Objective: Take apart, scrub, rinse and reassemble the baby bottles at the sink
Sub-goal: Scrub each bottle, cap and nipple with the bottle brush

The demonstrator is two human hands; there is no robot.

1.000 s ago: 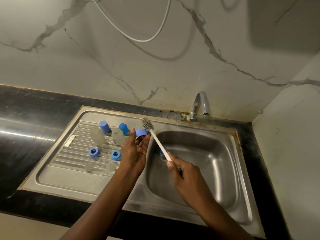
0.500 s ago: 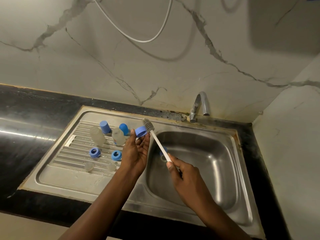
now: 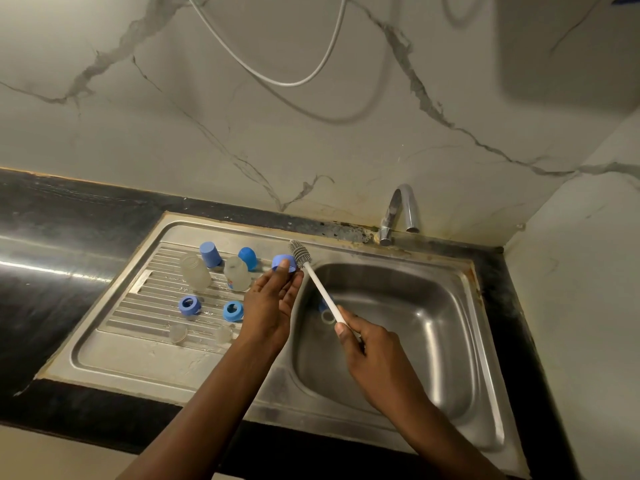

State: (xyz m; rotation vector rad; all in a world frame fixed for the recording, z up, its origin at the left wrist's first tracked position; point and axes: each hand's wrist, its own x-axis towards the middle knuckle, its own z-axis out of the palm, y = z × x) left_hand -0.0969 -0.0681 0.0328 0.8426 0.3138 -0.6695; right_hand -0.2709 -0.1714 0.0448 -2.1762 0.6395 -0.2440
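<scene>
The left hand point(image 3: 273, 299) is raised over the inner edge of the drainboard, fingers stretched upward, and pinches a round blue plastic bottle part point(image 3: 283, 263) between thumb tip and fingertips. Whether it is a cap or a screw ring cannot be told. The right hand point(image 3: 367, 344) is curled round the lower end of a long white-handled bottle brush point(image 3: 320, 289), over the basin. The handle slants up and to the left, and its grey bristled head point(image 3: 300, 252) lies just beside the right edge of the held part.

Under the handle, near the drain, lie a small blue piece and a pale ring point(image 3: 327, 312), partly hidden.

On the ribbed drainboard point(image 3: 145, 306) of the stainless steel sink point(image 3: 450, 341), left of the hands, stand two frosted clear bottles point(image 3: 195, 273), mouths down. Behind them are two blue domed caps point(image 3: 210, 254). Nearer the person lie two blue screw rings point(image 3: 189, 305), and nearer still two clear teats point(image 3: 178, 333).

A curved chrome tap point(image 3: 398, 213) rises at the back rim of the basin. The sink is set into a black worktop point(image 3: 69, 220) below a pale veined marble wall point(image 3: 242, 116), across which a white hose point(image 3: 277, 77) hangs in a loop.
</scene>
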